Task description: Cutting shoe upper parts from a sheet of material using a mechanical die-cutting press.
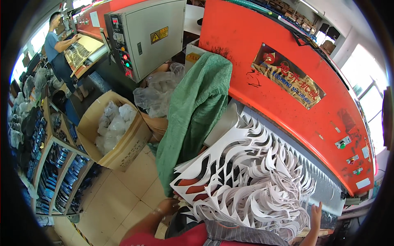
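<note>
A thick heap of white sheet scraps [250,180], cut through with curved holes, spreads in front of me and drapes toward my body. At the heap's left corner is my left hand [166,206], its fingers curled at the sheets' edge and partly hidden under it. My right hand [316,214] is at the heap's right side, fingers stretched upward and apart, with nothing visible in it. The scraps lie on the grey bed [328,190] of a large red machine [234,45]. Reddish-brown patches show through the holes near my left hand.
A green woven sack [197,110] stands left of the heap. Beyond it are a cardboard box [125,151] of clear plastic bags and a grey control cabinet [158,39]. Shelves [61,180] with dark blue pieces line the left. Another person [55,45] works at a far table.
</note>
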Action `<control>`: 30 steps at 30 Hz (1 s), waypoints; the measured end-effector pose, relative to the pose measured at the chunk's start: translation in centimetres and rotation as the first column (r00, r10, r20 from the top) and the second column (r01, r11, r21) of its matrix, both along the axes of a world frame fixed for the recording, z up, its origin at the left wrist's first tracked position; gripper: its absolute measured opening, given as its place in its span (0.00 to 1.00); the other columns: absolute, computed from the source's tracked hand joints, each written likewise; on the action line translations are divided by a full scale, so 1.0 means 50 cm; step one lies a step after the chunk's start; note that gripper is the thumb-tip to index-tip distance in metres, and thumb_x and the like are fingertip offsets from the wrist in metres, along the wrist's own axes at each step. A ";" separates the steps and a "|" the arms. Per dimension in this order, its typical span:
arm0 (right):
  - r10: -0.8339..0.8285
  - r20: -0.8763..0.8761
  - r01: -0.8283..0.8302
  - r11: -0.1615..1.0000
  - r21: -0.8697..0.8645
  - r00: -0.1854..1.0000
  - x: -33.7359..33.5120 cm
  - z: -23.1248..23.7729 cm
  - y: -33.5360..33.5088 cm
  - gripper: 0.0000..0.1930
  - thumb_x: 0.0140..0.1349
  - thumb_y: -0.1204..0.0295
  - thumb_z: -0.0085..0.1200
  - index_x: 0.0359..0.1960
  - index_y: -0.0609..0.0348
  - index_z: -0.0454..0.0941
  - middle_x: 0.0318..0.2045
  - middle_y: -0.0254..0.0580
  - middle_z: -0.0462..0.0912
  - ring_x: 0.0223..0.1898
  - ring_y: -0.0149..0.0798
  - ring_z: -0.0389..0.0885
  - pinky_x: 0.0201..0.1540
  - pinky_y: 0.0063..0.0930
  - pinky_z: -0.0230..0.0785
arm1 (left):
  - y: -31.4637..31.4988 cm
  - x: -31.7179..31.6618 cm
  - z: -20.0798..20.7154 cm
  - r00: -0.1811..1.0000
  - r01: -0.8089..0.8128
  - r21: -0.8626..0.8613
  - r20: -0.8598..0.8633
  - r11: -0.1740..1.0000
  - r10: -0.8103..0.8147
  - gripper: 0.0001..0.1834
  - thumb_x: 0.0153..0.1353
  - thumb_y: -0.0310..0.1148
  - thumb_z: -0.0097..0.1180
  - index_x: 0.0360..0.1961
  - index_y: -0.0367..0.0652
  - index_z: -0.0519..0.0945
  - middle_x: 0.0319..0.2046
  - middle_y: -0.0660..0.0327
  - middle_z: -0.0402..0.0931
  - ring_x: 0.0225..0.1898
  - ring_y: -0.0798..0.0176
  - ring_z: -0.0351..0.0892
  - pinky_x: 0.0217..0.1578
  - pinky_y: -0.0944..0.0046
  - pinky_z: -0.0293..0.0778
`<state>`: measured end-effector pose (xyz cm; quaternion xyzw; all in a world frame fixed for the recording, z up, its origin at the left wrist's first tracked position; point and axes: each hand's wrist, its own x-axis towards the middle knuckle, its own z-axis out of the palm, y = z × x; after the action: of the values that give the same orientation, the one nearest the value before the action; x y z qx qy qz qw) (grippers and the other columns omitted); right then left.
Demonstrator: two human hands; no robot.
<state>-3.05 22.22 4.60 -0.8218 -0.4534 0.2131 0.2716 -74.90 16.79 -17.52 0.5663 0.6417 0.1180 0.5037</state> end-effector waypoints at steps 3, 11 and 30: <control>-0.126 -0.566 0.126 0.991 -0.039 0.815 0.018 -0.068 -0.014 0.34 0.63 0.61 0.52 0.68 0.53 0.50 0.45 0.49 0.76 0.47 0.39 0.75 0.51 0.36 0.67 | -0.025 -0.050 0.158 0.799 -0.595 0.158 0.018 0.788 0.600 0.33 0.50 0.42 0.62 0.56 0.38 0.69 0.52 0.41 0.70 0.55 0.45 0.69 0.55 0.52 0.65; -0.048 -0.724 0.039 0.999 -0.028 0.688 -0.034 -0.068 -0.009 0.31 0.63 0.59 0.52 0.65 0.54 0.55 0.44 0.48 0.76 0.45 0.40 0.76 0.51 0.37 0.67 | 0.312 -0.196 0.063 0.554 -0.794 0.315 0.024 0.519 0.832 0.33 0.51 0.39 0.62 0.57 0.34 0.67 0.53 0.41 0.69 0.57 0.42 0.67 0.55 0.50 0.64; 0.080 -0.991 -0.341 0.939 0.038 0.111 -0.523 0.125 0.188 0.24 0.62 0.56 0.50 0.56 0.55 0.67 0.41 0.46 0.78 0.41 0.42 0.76 0.50 0.41 0.67 | -0.103 0.124 0.392 0.569 -0.784 0.167 0.578 0.597 0.585 0.15 0.64 0.42 0.48 0.33 0.39 0.73 0.24 0.65 0.70 0.27 0.69 0.68 0.27 0.62 0.66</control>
<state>-29.20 31.60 10.84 -0.4308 -0.2537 0.7766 0.3833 -68.71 11.62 2.10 0.3087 0.6326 0.5708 0.4227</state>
